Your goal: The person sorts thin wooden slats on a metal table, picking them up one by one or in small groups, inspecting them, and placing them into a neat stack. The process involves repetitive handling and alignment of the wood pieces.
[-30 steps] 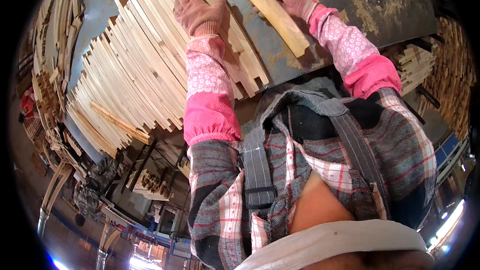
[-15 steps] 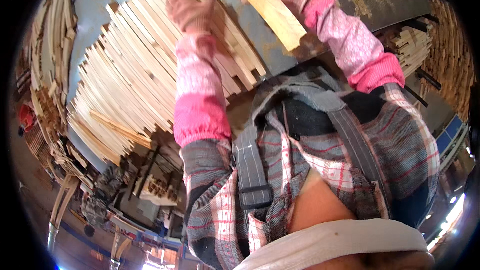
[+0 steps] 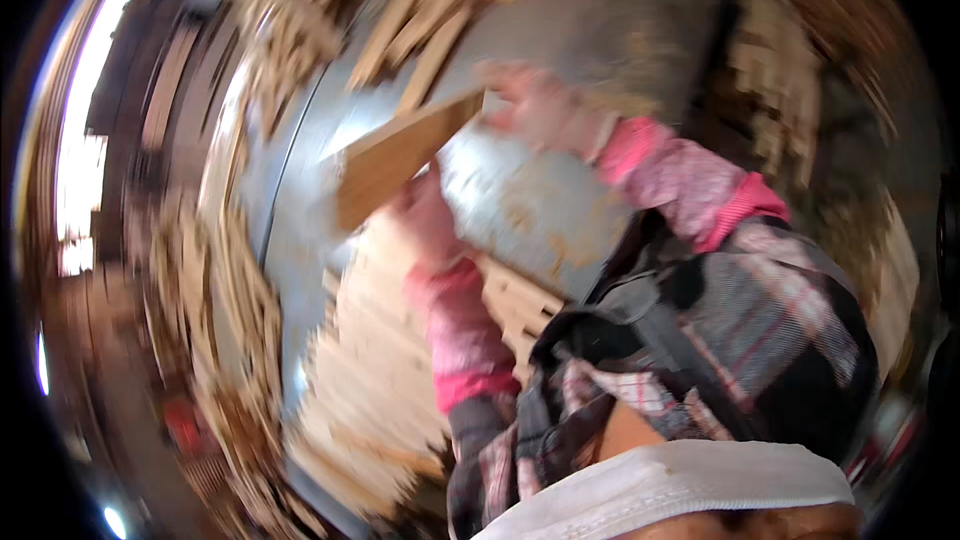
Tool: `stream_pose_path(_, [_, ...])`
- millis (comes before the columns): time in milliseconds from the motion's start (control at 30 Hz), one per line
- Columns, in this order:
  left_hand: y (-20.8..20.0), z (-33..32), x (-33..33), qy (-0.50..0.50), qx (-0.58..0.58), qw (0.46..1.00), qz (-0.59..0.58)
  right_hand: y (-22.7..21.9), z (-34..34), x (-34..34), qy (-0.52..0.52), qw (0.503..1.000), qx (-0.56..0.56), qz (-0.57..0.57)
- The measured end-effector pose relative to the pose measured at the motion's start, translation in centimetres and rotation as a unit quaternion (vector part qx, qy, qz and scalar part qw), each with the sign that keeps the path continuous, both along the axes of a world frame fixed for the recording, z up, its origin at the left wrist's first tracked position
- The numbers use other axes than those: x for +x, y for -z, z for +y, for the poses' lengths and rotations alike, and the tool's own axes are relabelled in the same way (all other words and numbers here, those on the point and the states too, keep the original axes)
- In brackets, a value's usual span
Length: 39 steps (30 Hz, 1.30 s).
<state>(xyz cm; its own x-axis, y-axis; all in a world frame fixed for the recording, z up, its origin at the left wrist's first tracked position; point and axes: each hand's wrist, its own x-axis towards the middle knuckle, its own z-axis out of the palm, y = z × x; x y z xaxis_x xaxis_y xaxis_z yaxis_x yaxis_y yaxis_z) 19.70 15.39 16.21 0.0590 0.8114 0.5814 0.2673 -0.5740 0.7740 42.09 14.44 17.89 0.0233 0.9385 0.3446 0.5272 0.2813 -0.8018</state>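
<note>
A short wooden board point(image 3: 395, 162) is raised above the grey metal table point(image 3: 530, 205), tilted, its near end toward the left. My right hand point(image 3: 545, 112), in a pinkish work glove, grips its far right end. At the board's lower edge my left hand point(image 3: 428, 218), gloved the same way, closes on the wood; motion blurs its fingers. Pink patterned sleeves cover both forearms. Beneath my left arm lies a row of pale wooden strips point(image 3: 375, 355), side by side with uneven ends.
Several loose wooden strips point(image 3: 435, 15) lie at the table's far side. Along the left edge is a long heap of strips point(image 3: 235, 300). Stacked wood point(image 3: 775, 70) stands to the right, beyond the table's dark edge. A red object point(image 3: 182, 425) shows at the lower left.
My view has swung toward the left. My left hand has left the row of strips and come up to the board, which my right hand has lifted and turned.
</note>
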Motion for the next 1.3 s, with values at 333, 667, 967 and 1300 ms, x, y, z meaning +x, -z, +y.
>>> stream_pose_path(333, [0.1,0.6,16.6,0.083,-0.295,0.951,-0.028,2.9,-8.3,24.7,0.043,0.975,-0.144,0.164])
stream_pose_path(667, [21.8,-2.2,20.3,-0.082,-0.317,0.798,0.506,21.0,-20.0,62.6,0.597,0.714,-0.367,0.011])
stream_pose_path(967, [20.1,-19.8,4.9,0.187,-0.471,0.606,0.613,31.3,-14.5,70.5,0.453,0.735,-0.499,-0.077])
stream_pose_path(1300, [11.5,-18.7,17.0,-0.214,-0.530,0.713,0.407,27.0,-6.4,75.3,0.372,0.664,-0.572,-0.305])
